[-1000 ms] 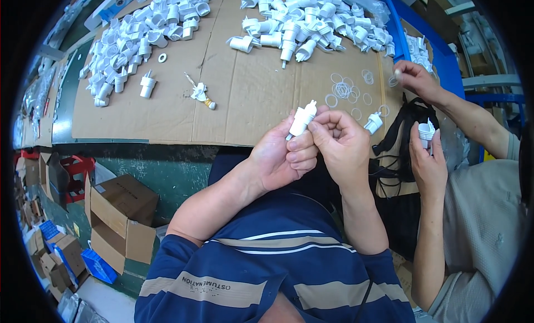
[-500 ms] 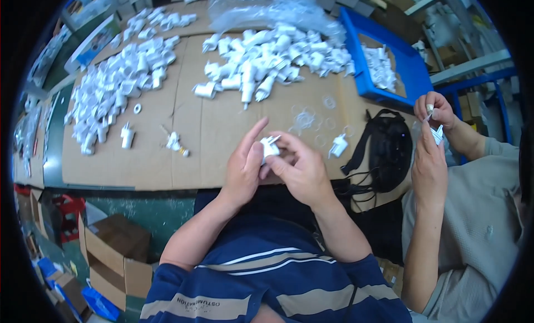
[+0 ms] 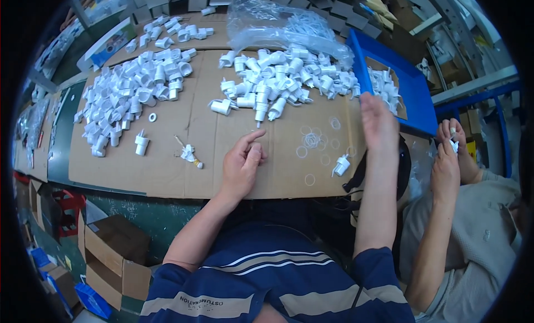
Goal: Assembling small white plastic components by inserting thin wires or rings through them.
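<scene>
My left hand (image 3: 241, 164) hovers over the front of the cardboard sheet, index finger stretched out and thumb slightly apart, with nothing visible in it. My right hand (image 3: 379, 123) reaches to the near left corner of a blue bin (image 3: 409, 89) that holds white parts (image 3: 385, 85). Its fingers are smeared by motion, so whether it holds anything is unclear. Between my hands lie thin clear rings (image 3: 313, 140) and one white plastic fitting with a thin prong (image 3: 341, 165). Left of my left hand are another white fitting (image 3: 142, 143) and a small white piece with a yellowish end (image 3: 189, 153).
Piles of white cylindrical caps (image 3: 136, 89) and pronged fittings (image 3: 278, 78) cover the back of the cardboard (image 3: 178, 178). Behind them lies a clear plastic bag (image 3: 289, 25). A black bag (image 3: 403, 167) sits by my right forearm. A co-worker's hands (image 3: 449, 156) handle a white part at right.
My right hand has left my left hand and moved right and away to the blue bin. The white fitting held between both hands no longer shows. The view has shifted slightly.
</scene>
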Demonstrator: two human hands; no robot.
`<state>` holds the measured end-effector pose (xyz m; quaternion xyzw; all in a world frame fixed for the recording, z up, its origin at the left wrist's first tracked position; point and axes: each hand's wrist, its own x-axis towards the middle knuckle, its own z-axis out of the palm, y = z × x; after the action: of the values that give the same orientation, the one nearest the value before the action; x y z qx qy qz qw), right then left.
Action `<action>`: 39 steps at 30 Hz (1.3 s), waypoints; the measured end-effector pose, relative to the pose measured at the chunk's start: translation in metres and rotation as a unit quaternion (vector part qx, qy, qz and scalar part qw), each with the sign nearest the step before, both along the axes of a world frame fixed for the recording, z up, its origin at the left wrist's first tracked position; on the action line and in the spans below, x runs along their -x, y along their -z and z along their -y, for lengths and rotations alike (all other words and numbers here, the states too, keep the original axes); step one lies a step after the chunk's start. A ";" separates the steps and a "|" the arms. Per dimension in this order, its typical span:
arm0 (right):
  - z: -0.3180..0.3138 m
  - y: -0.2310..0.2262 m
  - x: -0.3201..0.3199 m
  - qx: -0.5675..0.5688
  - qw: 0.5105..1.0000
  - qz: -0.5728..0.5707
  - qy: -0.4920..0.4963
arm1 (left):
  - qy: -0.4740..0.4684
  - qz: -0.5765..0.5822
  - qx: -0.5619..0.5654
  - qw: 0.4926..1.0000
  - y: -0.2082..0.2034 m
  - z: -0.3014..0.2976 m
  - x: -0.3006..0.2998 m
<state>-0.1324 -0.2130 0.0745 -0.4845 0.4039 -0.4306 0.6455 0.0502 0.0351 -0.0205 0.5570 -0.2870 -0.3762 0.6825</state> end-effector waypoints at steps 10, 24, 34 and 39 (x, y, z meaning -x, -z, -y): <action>-0.091 0.070 -0.103 0.411 0.822 -0.375 -0.123 | 0.005 -0.010 0.000 1.000 0.008 -0.007 -0.006; -0.141 0.074 -0.032 0.370 0.847 -0.368 -0.094 | -0.010 0.594 0.007 0.804 0.001 0.026 -0.002; -0.128 0.045 0.020 0.395 0.795 -0.458 -0.051 | 0.074 0.643 -0.083 0.758 -0.026 0.047 -0.018; -0.129 0.059 0.005 0.415 0.781 -0.452 -0.113 | 0.053 0.678 -0.001 0.733 -0.015 0.052 -0.025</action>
<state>-0.1373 -0.0845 0.0159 -0.8869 0.3738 -0.2120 0.1694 0.0748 -0.0169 -0.0054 0.6489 -0.7022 0.0653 0.2857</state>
